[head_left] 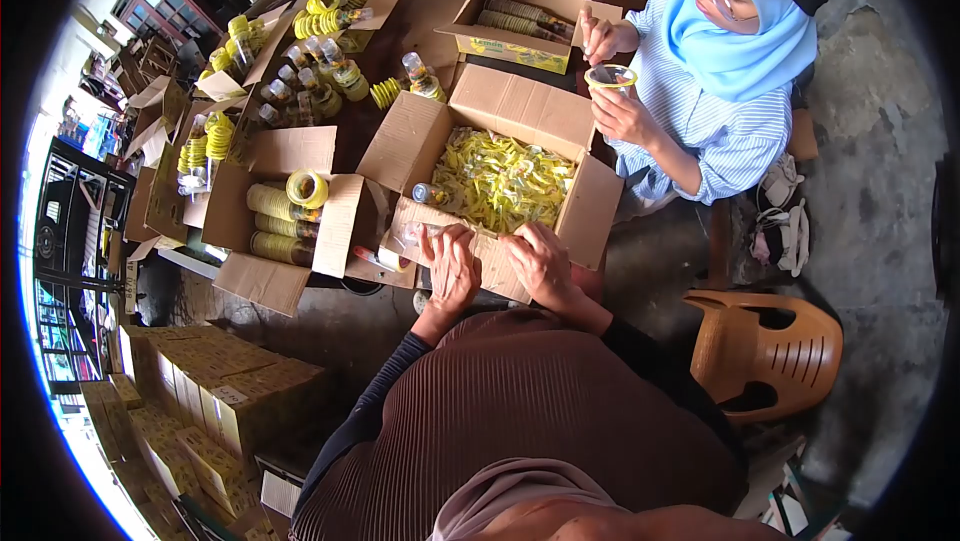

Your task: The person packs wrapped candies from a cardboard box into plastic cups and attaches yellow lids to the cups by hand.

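Observation:
An open cardboard box [515, 96] filled with small yellow-and-clear packets [507, 176] is right in front of me. My left hand [452, 266] is over its near flap, fingers bent and closed; what they grip, if anything, is hidden. Clear plastic [410, 232] lies beside those fingers, its kind unclear. At the box's near edge is my right hand [540, 261], fingers curled together close to the packets; I cannot make out anything in it. A clear cup [428, 193] lies on its side in the box's left corner.
Across the table, a person [735, 71] holds a yellow-rimmed clear cup [612, 79]. Left are a box of stacked yellow-rimmed lids or cups [283, 216] and several stacked clear cups [320, 91]. An orange plastic chair [765, 351] stands right; closed cartons [220, 381] are piled lower left.

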{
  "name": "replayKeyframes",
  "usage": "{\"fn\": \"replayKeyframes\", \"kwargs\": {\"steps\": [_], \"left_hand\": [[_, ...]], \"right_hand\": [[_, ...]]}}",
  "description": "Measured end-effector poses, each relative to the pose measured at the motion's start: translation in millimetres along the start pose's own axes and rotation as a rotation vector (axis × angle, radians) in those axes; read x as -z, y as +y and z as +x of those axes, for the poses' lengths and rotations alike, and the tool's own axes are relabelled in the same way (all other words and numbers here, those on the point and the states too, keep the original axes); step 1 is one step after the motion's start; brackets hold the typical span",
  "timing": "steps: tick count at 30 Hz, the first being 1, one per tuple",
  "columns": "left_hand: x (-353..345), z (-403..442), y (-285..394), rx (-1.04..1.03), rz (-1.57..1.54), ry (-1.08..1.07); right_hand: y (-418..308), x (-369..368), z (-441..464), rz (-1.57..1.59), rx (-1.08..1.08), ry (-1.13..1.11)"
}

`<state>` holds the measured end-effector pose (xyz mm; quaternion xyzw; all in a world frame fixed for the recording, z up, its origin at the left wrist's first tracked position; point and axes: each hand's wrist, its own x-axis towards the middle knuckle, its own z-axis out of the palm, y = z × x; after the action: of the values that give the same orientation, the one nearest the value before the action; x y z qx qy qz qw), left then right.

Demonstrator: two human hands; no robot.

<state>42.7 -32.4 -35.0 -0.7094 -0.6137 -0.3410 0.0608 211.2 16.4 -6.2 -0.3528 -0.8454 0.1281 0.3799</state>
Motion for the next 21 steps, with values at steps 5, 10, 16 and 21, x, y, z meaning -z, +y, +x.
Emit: {"fn": "replayKeyframes", "kwargs": {"steps": [5, 10, 16, 21], "left_hand": [[-2.8, -3.0, -7.6, -0.03, 0.044, -0.026], [-4.1, -2.8, -14.2, -0.049, 0.074, -0.045], [-0.6, -0.2, -22.1, -0.07, 0.079, -0.052], [-0.2, -0.2, -28.3, -0.091, 0.101, -0.075]], "right_hand": [[2.7, -3.9, -0.1, -0.01, -0.034, -0.06], [3.7, -8.2, 10.2, 0.034, -0.097, -0.101], [-12.9, 3.1, 17.2, -0.003, -0.077, -0.117], [-15.1, -6.1, 21.0, -0.068, -0.033, -0.131]]}}
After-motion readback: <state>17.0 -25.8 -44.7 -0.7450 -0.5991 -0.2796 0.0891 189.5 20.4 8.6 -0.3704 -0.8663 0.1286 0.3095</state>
